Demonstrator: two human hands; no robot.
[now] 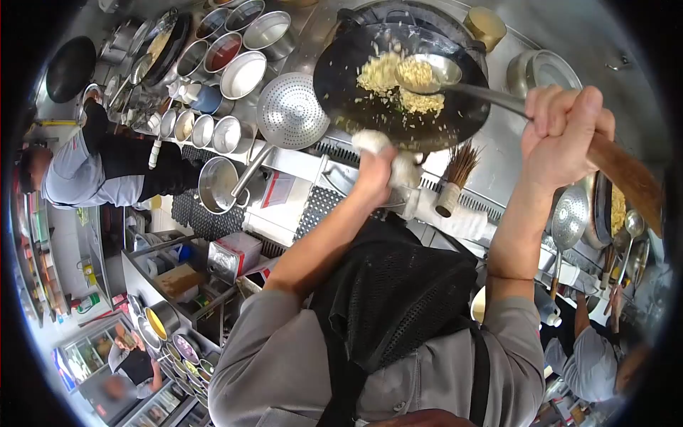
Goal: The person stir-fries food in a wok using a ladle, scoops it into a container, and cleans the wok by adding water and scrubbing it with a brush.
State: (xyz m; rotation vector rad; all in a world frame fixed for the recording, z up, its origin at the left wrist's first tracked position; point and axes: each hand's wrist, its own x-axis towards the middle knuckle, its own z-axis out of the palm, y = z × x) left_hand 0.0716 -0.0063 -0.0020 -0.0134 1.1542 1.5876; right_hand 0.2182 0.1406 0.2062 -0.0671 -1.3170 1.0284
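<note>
A black wok point(341, 92) sits at the top of the head view, tilted slightly toward me. Yellowish fried rice point(420, 102) is heaped inside it, with loose grains on the wall. My right hand point(565, 135) is wrapped round the wooden handle of a wok ladle point(445, 71), whose metal bowl lies in the wok, full of rice. At the wok's near rim my left hand point(377, 171) grips a white cloth point(404, 169) bunched against the rim. The fingertips are partly hidden by the cloth.
Left of the wok lies a perforated strainer point(293, 110); metal pots of sauces and seasonings point(243, 75) stand beyond it. A bamboo brush point(459, 174) leans near the wok's right side. Co-workers stand at the left point(92, 171), right point(590, 363) and lower left point(131, 363).
</note>
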